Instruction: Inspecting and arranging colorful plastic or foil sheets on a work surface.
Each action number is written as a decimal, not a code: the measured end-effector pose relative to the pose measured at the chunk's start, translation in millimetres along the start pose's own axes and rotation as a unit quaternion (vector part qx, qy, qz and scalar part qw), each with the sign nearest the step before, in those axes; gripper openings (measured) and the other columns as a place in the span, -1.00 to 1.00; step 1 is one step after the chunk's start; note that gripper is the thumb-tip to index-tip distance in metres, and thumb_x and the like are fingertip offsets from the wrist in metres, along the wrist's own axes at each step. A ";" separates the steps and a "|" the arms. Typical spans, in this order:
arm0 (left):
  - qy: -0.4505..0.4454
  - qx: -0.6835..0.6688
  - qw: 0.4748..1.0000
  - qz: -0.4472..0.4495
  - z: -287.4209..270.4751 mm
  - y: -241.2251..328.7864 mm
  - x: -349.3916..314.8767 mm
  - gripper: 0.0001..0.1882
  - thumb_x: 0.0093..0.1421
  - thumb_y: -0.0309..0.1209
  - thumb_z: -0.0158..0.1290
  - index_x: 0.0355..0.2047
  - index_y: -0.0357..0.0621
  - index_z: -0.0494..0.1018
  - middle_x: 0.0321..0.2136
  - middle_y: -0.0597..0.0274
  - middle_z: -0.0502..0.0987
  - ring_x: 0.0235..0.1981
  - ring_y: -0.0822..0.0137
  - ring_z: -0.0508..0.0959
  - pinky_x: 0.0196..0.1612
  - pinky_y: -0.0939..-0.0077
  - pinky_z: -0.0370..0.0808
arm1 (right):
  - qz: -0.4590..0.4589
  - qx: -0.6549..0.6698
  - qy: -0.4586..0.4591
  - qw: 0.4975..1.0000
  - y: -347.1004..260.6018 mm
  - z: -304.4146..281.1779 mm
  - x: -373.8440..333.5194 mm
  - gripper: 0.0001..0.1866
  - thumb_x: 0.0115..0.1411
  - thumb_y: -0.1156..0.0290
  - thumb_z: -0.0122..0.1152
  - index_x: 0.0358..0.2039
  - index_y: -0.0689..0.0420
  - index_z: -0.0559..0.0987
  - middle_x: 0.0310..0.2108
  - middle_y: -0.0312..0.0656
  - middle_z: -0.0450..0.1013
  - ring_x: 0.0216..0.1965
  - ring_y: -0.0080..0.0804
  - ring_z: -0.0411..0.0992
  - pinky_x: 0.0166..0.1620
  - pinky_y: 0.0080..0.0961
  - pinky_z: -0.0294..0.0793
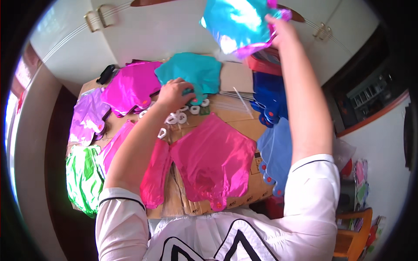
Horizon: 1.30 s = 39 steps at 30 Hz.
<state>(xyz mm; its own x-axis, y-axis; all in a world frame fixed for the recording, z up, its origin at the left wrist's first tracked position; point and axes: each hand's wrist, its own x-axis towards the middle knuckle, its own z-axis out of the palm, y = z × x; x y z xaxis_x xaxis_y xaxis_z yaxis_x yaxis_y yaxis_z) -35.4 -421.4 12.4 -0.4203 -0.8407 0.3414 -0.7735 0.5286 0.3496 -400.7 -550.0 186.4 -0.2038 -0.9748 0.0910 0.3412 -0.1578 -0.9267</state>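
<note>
Both hands were busy: the right hand (281, 31) pinched a teal-and-pink foil balloon (237, 24) at top centre, the left hand (174, 93) pressed the teal balloon pile (193, 74) mid-frame, beside sorted magenta (130, 87), purple (87, 115) and green (82, 176) stacks.

Foil balloons (213, 161): about ten; hands: two (174, 93).

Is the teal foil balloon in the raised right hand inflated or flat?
Flat. The teal foil balloon hangs as a thin creased sheet from the right hand, held above the table, showing no bulge.
</note>
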 end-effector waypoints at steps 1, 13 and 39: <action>-0.005 -0.016 1.000 0.011 5.2 10.4 11.2 -0.70 0.09 -0.12 0.21 -0.20 0.09 0.61 -0.21 0.23 0.55 -0.11 0.08 0.52 -0.05 0.21 0.48 | -0.017 -0.033 -0.033 0.999 -54.5 -53.1 18.9 -0.72 0.18 0.48 0.30 -0.11 0.24 0.51 -0.20 -0.05 0.54 -0.22 -0.19 0.55 -0.13 -0.10 0.61; 0.008 -0.139 0.894 0.425 40.1 174.0 63.6 -0.70 -0.01 -0.47 0.18 -0.21 -0.20 0.54 -0.22 0.08 0.55 -0.13 0.03 0.54 -0.05 0.21 0.49 | -0.247 -0.649 0.251 0.675 -154.9 -159.1 -209.4 -0.66 0.14 0.23 0.33 -0.22 0.26 0.62 -0.40 -0.15 0.60 -0.33 -0.39 0.56 -0.22 -0.39 0.49; -0.269 -0.239 0.930 0.076 95.3 214.0 117.8 -0.69 -0.05 -0.37 0.37 -0.29 -0.22 0.63 -0.47 0.24 0.61 -0.43 0.43 0.54 -0.31 0.47 0.50 | -0.052 -0.447 0.036 0.892 74.7 -164.2 -216.4 -0.67 0.02 0.28 0.34 -0.25 0.24 0.63 -0.40 0.02 0.59 -0.31 -0.16 0.58 -0.20 -0.30 0.49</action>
<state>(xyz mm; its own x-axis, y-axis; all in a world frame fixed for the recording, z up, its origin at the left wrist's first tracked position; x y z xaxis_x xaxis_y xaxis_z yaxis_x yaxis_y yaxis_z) -295.6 -418.4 44.3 -0.7831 -0.6215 -0.0226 -0.4411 0.5296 0.7245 -481.8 -325.0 37.6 -0.2613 -0.9445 0.1989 -0.5452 -0.0256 -0.8379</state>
